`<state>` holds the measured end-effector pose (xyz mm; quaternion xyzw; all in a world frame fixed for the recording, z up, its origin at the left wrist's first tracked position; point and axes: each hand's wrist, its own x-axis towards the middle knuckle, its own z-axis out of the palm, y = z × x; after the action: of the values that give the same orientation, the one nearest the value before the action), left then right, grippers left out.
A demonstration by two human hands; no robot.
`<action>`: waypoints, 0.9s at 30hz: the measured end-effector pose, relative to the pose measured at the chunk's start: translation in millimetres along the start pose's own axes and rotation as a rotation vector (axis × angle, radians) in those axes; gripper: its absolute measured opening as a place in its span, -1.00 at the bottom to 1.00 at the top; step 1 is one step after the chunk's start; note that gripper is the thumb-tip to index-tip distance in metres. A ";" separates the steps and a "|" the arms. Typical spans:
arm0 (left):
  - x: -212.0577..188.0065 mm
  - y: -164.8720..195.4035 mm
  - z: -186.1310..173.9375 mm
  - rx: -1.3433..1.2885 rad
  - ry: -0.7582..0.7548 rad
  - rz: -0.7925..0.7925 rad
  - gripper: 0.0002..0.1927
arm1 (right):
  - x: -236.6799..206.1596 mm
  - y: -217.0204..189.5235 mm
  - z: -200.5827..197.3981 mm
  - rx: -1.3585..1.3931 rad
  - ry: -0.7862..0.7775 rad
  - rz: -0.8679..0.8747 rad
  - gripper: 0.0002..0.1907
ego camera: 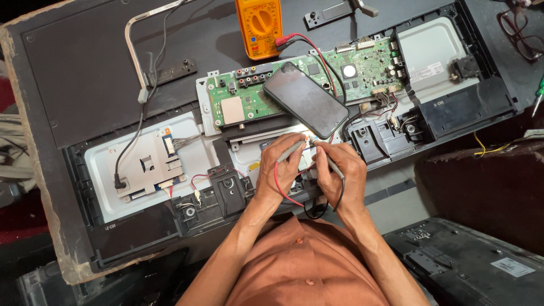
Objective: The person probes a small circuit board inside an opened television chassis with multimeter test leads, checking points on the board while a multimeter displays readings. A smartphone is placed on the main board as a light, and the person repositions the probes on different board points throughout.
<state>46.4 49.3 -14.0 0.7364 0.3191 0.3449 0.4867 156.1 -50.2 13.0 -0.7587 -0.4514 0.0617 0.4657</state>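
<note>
Holding a probe in each hand, you worked low over the opened back of a flat television panel (113, 158) that lay across the dark desk (85, 62). Your left hand (281, 170) was clenched around the grey probe with the red lead (291, 151), its tip pointed up and to the right toward the brightly lit spot just under the phone. Your right hand (340, 170) was closed on the grey probe with the black lead (334, 165), its tip angled up and to the left, so the two tips met close together at that same spot; whether they touched each other could not be told.

A black smartphone (306, 99) lay tilted across the green circuit board (294, 85), its lower corner just above your fingertips, with light shining from beneath it. The red lead curled down past your left wrist, and the black lead looped below your right hand. Another red wire ran from the board area up to the orange multimeter (259, 27), which stood at the top edge of the desk, well apart from your hands. A smaller board with a plugged-in black cable (148, 164) sat on the white plate to your left. Spectacles (518, 31) rested at the far right corner.
</note>
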 end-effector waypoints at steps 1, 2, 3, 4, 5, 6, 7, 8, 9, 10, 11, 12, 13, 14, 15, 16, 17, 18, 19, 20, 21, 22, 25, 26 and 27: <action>0.0 0.0 0.0 0.002 0.000 0.001 -0.78 | 0.0 0.2 0.0 0.001 0.001 -0.001 -0.85; -0.2 0.0 0.0 -0.001 0.000 0.000 -0.78 | -0.1 0.3 0.2 -0.001 0.001 -0.001 -0.85; -0.3 0.1 0.0 -0.003 0.000 -0.002 -0.78 | -0.1 0.4 0.3 -0.002 0.001 -0.001 -0.85; -0.3 0.1 0.1 -0.006 0.000 -0.003 -0.78 | -0.1 0.5 0.3 -0.004 0.001 -0.001 -0.85; -0.3 0.1 0.0 -0.005 0.000 -0.001 -0.77 | -0.1 0.4 0.3 -0.003 0.003 -0.001 -0.85; -0.3 0.1 -0.2 -0.004 0.001 0.001 -0.77 | -0.2 0.3 0.3 -0.002 0.005 0.000 -0.85; -0.4 0.2 -0.4 -0.003 0.002 0.003 -0.77 | -0.3 0.0 0.3 -0.001 0.006 0.000 -0.85; -0.4 0.3 -0.6 -0.005 0.004 0.007 -0.77 | -0.3 -0.3 0.4 -0.001 0.004 0.002 -0.85; -0.3 0.5 -0.6 -0.007 0.007 0.011 -0.77 | -0.4 -0.5 0.1 -0.001 0.002 0.003 -0.85; -0.1 0.8 -0.4 -0.010 0.010 0.014 -0.77 | -0.3 -0.7 -0.3 -0.001 -0.001 0.004 -0.85; 0.0 1.1 -0.3 -0.011 0.006 0.006 -0.78 | 0.0 -0.8 -0.5 -0.004 -0.001 0.004 -0.85; -0.3 1.5 -0.6 -0.011 0.002 -0.002 -0.78 | 0.1 -1.1 -0.5 -0.005 -0.001 0.005 -0.85; -0.4 1.8 -0.8 -0.010 -0.002 -0.011 -0.79 | 0.0 -1.4 -0.5 -0.007 -0.001 0.005 -0.86; 0.0 1.9 -0.8 -0.029 -0.002 -0.039 -0.78 | -0.3 -1.6 -0.9 0.003 0.000 -0.010 -0.85; 0.6 1.8 -0.4 -0.049 -0.003 -0.068 -0.78 | -0.9 -1.9 -1.9 0.012 0.002 -0.025 -0.85; 1.1 1.7 -0.1 -0.068 -0.004 -0.097 -0.78 | -1.0 -1.9 -2.6 0.021 0.004 -0.040 -0.85; 1.3 1.3 -0.1 -0.069 0.010 -0.065 -0.78 | -0.6 -1.7 -2.8 0.026 0.003 -0.035 -0.85; 0.9 0.9 0.0 -0.071 0.022 -0.035 -0.78 | -0.8 -1.6 -3.4 0.031 0.001 -0.029 -0.85; 0.5 0.5 0.2 -0.073 0.035 -0.004 -0.78 | -1.0 -1.5 -3.8 0.035 0.000 -0.022 -0.85; 0.7 -0.2 0.5 -0.066 0.035 0.002 -0.78 | -1.0 -1.5 -3.6 0.026 0.002 -0.026 -0.85; 0.7 -0.9 0.8 -0.060 0.037 0.007 -0.78 | -1.1 -1.6 -3.2 0.017 0.002 -0.030 -0.86; 0.3 -1.5 0.9 -0.052 0.039 0.011 -0.78 | -1.4 -1.8 -2.9 0.009 0.000 -0.034 -0.86; 0.4 -3.3 1.3 -0.035 0.025 -0.020 -0.77 | -1.1 -2.1 -2.5 0.018 0.009 -0.030 -0.86; 0.6 -3.8 1.5 -0.031 0.027 -0.012 -0.77 | -1.0 -2.1 -2.5 0.013 0.006 -0.030 -0.86; 0.5 -4.2 1.6 -0.026 0.028 -0.006 -0.77 | -1.2 -2.0 -2.6 0.008 0.003 -0.030 -0.86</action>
<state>47.5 50.3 -18.3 0.7241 0.3234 0.3579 0.4929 155.5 -52.5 15.6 -0.7500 -0.4616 0.0554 0.4705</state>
